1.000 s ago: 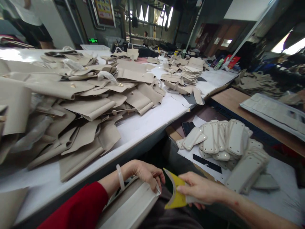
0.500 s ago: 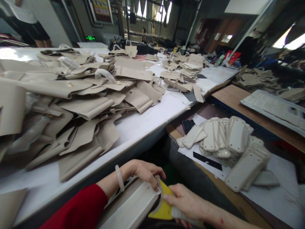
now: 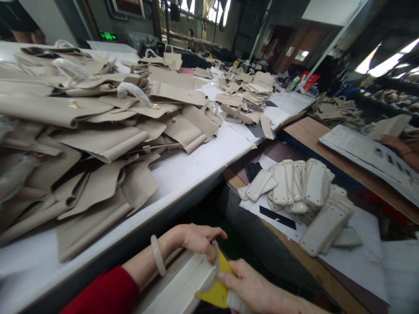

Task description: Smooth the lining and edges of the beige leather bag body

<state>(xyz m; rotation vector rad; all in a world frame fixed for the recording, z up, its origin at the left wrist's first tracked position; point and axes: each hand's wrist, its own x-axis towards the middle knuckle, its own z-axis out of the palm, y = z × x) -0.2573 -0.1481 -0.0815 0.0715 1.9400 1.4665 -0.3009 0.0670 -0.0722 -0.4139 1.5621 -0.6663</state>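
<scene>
My left hand (image 3: 193, 240), with a pale bangle on the wrist and a red sleeve, curls its fingers over the end of a long pale panel (image 3: 178, 288) that lies across my lap. My right hand (image 3: 255, 290) grips a curved yellow piece with a beige edge (image 3: 216, 283) and presses it against that same end of the panel. Both hands touch at the yellow piece, low in the picture, below the edge of the white table (image 3: 196, 165).
A big heap of beige cut pieces (image 3: 98, 131) covers the white table at left; smaller stacks (image 3: 248, 93) lie farther back. At right, a lower bench carries a pile of white oblong pieces (image 3: 304, 187). Another person's hand (image 3: 396, 144) shows at far right.
My right hand has brought the yellow piece leftward against the end of the panel, under my left fingers. The view has tipped down and shifted slightly.
</scene>
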